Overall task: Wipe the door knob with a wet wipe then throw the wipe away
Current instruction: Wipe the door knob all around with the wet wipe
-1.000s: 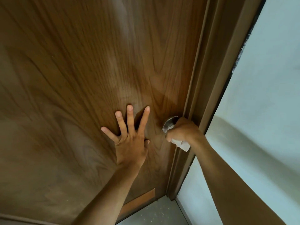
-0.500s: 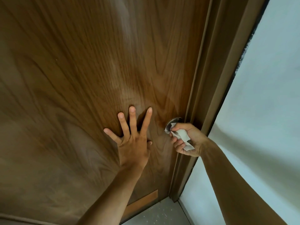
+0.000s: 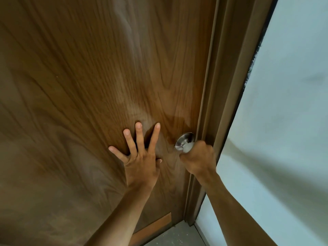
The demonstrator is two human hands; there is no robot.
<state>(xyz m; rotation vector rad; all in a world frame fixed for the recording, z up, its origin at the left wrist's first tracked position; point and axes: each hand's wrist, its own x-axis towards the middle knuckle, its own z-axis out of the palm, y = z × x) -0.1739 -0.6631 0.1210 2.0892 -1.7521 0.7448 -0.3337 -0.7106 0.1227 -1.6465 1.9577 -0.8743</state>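
A silver metal door knob (image 3: 183, 141) sits near the right edge of a brown wooden door (image 3: 88, 86). My right hand (image 3: 198, 159) is closed over the knob's front with a white wet wipe (image 3: 188, 147) in it; only a small pale bit of the wipe shows between my fingers and the knob's round base plate. My left hand (image 3: 140, 153) lies flat on the door just left of the knob, fingers spread, holding nothing.
The brown door frame (image 3: 223, 103) runs along the right of the door. A pale blue-white wall (image 3: 284, 121) stands to the right. A strip of grey speckled floor (image 3: 177, 235) shows at the bottom.
My right hand had turned palm-up with the wipe showing below the knob; now it has rolled back over the knob, hiding most of the wipe. My left hand stays flat on the door.
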